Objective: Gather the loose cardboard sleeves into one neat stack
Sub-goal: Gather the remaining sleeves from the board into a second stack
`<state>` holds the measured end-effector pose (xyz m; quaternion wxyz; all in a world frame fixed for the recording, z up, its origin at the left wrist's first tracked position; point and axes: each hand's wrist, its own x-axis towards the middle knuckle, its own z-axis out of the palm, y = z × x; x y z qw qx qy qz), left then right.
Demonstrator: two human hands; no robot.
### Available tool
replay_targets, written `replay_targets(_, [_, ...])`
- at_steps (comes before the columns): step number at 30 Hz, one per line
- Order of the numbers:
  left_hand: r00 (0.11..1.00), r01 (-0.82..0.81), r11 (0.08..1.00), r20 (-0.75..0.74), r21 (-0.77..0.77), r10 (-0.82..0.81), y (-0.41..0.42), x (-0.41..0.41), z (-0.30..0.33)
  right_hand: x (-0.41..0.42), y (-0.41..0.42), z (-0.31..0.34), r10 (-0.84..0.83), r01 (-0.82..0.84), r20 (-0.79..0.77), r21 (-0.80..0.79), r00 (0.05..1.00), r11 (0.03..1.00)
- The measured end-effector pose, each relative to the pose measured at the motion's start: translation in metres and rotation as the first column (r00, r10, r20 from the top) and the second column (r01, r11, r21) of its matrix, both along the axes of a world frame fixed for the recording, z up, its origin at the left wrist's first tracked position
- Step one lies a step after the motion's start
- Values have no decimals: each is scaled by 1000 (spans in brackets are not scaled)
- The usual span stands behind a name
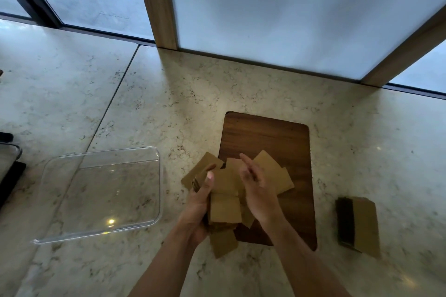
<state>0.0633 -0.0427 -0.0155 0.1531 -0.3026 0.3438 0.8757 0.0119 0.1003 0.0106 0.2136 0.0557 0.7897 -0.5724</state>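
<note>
Several brown cardboard sleeves (225,208) lie in a loose, fanned bunch over the left part of a dark wooden board (277,142). My left hand (199,202) grips the bunch from its left side, thumb on top. My right hand (258,188) hovers over the right side of the bunch with fingers straight, holding nothing. More sleeves (272,171) stick out behind it at an angle. One sleeve (223,243) hangs off the board's near edge. A separate squared stack of sleeves (359,224) lies on the counter to the right.
A clear plastic container (101,193) sits on the marble counter (169,103) to the left. A dark object (9,171) is at the far left edge. Frosted panels with wooden posts (156,2) close off the back.
</note>
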Motion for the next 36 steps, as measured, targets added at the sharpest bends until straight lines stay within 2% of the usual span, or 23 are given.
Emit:
replay_targets(2, [999, -35, 999, 9, 22, 35, -1, 3, -1, 10, 9, -6, -3, 11, 68, -120, 998, 993])
replay_targets(5, [998, -44, 998, 52, 34, 42, 7, 1, 4, 31, 7, -12, 90, -50, 138, -270, 986, 962])
replay_targets(8, [997, -68, 995, 44, 68, 65, 17, -3, 10, 35, 10, -15, 26, 13, 129, -288, 991, 957])
replay_targets(13, [998, 48, 987, 44, 156, -55, 13, 1, 10, 21, 27, -6, -29, 89, 227, -259, 974, 962])
replay_targets(18, [997, 57, 998, -54, -8, -57, 10, 0, 11, 16, 36, -2, -149, 269, 372, -296, 916, 917])
replay_targets(23, [998, 1, 991, -57, -135, -8, 12, -2, 12, 13, 38, 8, -65, 203, 390, -324, 918, 924])
replay_targets(29, [998, -25, 987, -67, -162, 14, 11, -5, 14, 10, 44, 9, -97, 229, 346, -365, 933, 902])
replay_targets(36, [993, -115, 984, -49, -133, 109, 6, -6, 9, 4, 61, 4, -217, 406, 446, -389, 868, 827])
